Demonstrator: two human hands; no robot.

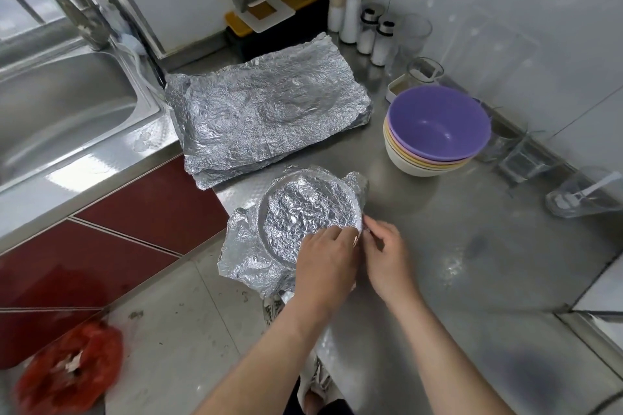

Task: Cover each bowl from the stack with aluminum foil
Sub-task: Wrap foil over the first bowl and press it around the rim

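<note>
The left hand [325, 266] presses its fingers flat on the covered bowl [303, 209] while the right hand [387, 259] pinches the foil [249, 256] at the rim, on the steel tabletop's [472, 246] near corner, foil sheets [266, 114] behind, bowl stack [435, 135] right, sink [67, 104] left, tiled floor [188, 313] below.

Your foil-covered bowl [303, 216] sits nearer you and left of the bowl stack [436, 135]. Your left hand [325, 266] presses on its near rim, and your right hand [387, 256] seems to pinch the foil [242, 256] at the side facing the stack. The pile of foil sheets [266, 114] lies left of the stack.
</note>
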